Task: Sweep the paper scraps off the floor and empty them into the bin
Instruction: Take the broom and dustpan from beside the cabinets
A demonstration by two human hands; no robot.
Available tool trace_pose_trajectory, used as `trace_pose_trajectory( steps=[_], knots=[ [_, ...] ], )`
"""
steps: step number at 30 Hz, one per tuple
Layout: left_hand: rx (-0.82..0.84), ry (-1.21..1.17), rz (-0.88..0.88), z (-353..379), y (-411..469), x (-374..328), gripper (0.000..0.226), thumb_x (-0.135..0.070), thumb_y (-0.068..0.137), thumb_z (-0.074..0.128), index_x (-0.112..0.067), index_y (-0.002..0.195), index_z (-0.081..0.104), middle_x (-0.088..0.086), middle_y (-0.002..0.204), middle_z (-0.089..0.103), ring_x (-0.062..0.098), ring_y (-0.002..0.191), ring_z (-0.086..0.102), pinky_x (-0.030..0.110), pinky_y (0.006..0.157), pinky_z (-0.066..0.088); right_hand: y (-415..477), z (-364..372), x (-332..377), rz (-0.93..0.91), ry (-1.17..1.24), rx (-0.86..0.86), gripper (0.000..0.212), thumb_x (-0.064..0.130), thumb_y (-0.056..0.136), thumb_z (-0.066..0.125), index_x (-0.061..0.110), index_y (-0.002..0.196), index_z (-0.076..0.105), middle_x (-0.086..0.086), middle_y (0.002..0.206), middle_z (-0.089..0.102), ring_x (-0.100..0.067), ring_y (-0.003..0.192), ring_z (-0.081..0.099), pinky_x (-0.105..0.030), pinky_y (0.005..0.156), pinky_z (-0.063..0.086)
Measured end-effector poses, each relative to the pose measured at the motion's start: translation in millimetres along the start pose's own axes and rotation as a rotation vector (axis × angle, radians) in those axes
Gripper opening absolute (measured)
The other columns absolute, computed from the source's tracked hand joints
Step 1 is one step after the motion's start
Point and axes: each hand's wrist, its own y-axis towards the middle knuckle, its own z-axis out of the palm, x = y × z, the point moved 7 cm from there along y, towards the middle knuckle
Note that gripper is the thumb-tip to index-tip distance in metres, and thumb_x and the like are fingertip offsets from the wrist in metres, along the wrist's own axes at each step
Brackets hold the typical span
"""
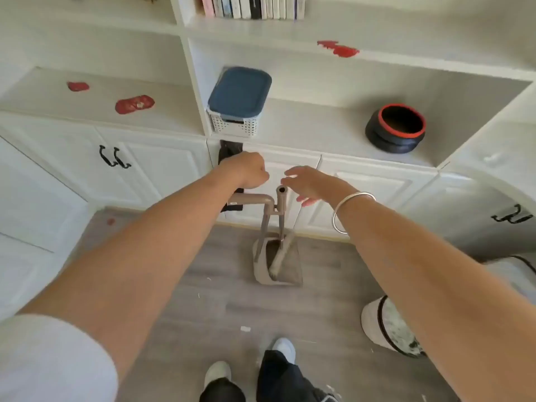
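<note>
Left hand (245, 169) fingers clamped on taupe plastic dustpan handle (252, 198); right hand (310, 181) fingers apart over clipped taupe broom handle (281, 198). Risk: broom snags, tips upright dustpan (278, 265); white paper scraps (245, 329) at 6 o'clock scatter.

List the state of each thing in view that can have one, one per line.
left hand: closed in a fist by the dustpan handle
right hand: open, above the broom handle
dustpan: standing on the floor, broom head inside
bin: open
lidded basket: closed
paper scraps: unswept
</note>
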Motion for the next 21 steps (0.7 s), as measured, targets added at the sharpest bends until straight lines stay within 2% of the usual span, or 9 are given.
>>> trace_pose_trajectory(
  steps=[1, 3, 5, 7, 9, 13, 17, 19, 21],
  knots=[
    [0.037, 0.004, 0.003, 12, 3, 4, 0.028, -0.019, 0.095, 0.043, -0.013, 0.071, 0.056, 0.006, 0.082, 0.058, 0.024, 0.074, 0.052, 0.031, 0.06, 0.037, 1, 5, -4, 0.027, 0.021, 0.02, 0.049, 0.037, 0.096, 0.045, 0.028, 0.143, 0.037, -0.003, 0.119, 0.057, -0.024, 0.093, 0.066, -0.036, 0.085, 0.057],
    [0.068, -0.018, -0.038, 37, 17, 19, 0.027, -0.022, 0.097, 0.044, -0.012, 0.108, 0.067, 0.007, 0.117, 0.062, 0.027, 0.099, 0.058, 0.033, 0.078, 0.045, 11, 17, -11, 0.04, 0.105, 0.064, 0.05, 0.043, 0.097, 0.042, 0.032, 0.145, 0.032, -0.002, 0.119, 0.057, -0.021, 0.082, 0.064, -0.032, 0.079, 0.058],
    [0.071, 0.005, -0.071, 56, 25, 29, 0.042, -0.03, 0.099, 0.043, -0.019, 0.138, 0.053, 0.005, 0.141, 0.052, 0.028, 0.12, 0.054, 0.039, 0.099, 0.044, 19, 27, -17, 0.048, 0.187, 0.082, 0.046, 0.04, 0.099, 0.041, 0.024, 0.142, 0.039, -0.009, 0.126, 0.056, -0.024, 0.084, 0.062, -0.036, 0.083, 0.057],
    [0.074, 0.064, -0.073, 70, 32, 30, 0.045, -0.039, 0.101, 0.039, -0.023, 0.143, 0.047, 0.004, 0.145, 0.049, 0.029, 0.124, 0.052, 0.041, 0.103, 0.04, 28, 30, -21, 0.095, 0.227, 0.079, 0.039, 0.043, 0.099, 0.038, 0.018, 0.127, 0.048, -0.008, 0.114, 0.056, -0.026, 0.094, 0.065, -0.036, 0.09, 0.055],
    [0.079, 0.098, -0.064, 83, 37, 27, 0.046, -0.043, 0.102, 0.035, -0.024, 0.142, 0.047, 0.002, 0.14, 0.053, 0.027, 0.121, 0.054, 0.04, 0.1, 0.038, 37, 36, -26, 0.148, 0.276, 0.076, 0.04, 0.051, 0.097, 0.037, 0.016, 0.113, 0.052, -0.003, 0.094, 0.053, -0.025, 0.096, 0.067, -0.033, 0.094, 0.054],
    [0.105, 0.062, -0.076, 104, 46, 27, 0.04, -0.042, 0.098, 0.043, -0.019, 0.126, 0.06, 0.004, 0.119, 0.061, 0.025, 0.103, 0.059, 0.039, 0.089, 0.045, 56, 49, -47, 0.246, 0.555, 0.123, 0.037, 0.048, 0.094, 0.047, 0.013, 0.105, 0.053, -0.009, 0.099, 0.055, -0.022, 0.073, 0.061, -0.03, 0.084, 0.058],
    [0.229, 0.121, -0.133, 130, 47, 33, 0.04, -0.056, 0.091, 0.047, -0.018, 0.083, 0.058, 0.003, 0.093, 0.058, 0.022, 0.085, 0.058, 0.038, 0.081, 0.045, 55, 60, -63, 0.379, 0.707, 0.216, 0.02, 0.013, 0.096, 0.053, 0.008, 0.115, 0.048, -0.005, 0.111, 0.049, -0.019, 0.103, 0.054, -0.013, 0.072, 0.053],
    [0.196, 0.153, -0.155, 133, 48, 35, 0.044, -0.06, 0.09, 0.046, -0.019, 0.075, 0.054, 0.001, 0.081, 0.058, 0.019, 0.077, 0.056, 0.034, 0.074, 0.041, 54, 57, -69, 0.397, 0.701, 0.242, 0.018, 0.013, 0.096, 0.05, 0.009, 0.113, 0.044, -0.006, 0.114, 0.046, -0.02, 0.103, 0.051, -0.022, 0.072, 0.052],
    [0.161, 0.154, -0.172, 131, 51, 38, 0.045, -0.061, 0.089, 0.048, -0.018, 0.079, 0.054, 0.0, 0.077, 0.057, 0.017, 0.072, 0.053, 0.03, 0.064, 0.037, 51, 56, -89, 0.497, 0.686, 0.271, 0.028, 0.003, 0.089, 0.053, 0.008, 0.115, 0.044, -0.007, 0.121, 0.042, -0.025, 0.111, 0.052, -0.028, 0.082, 0.054]
  ],
)
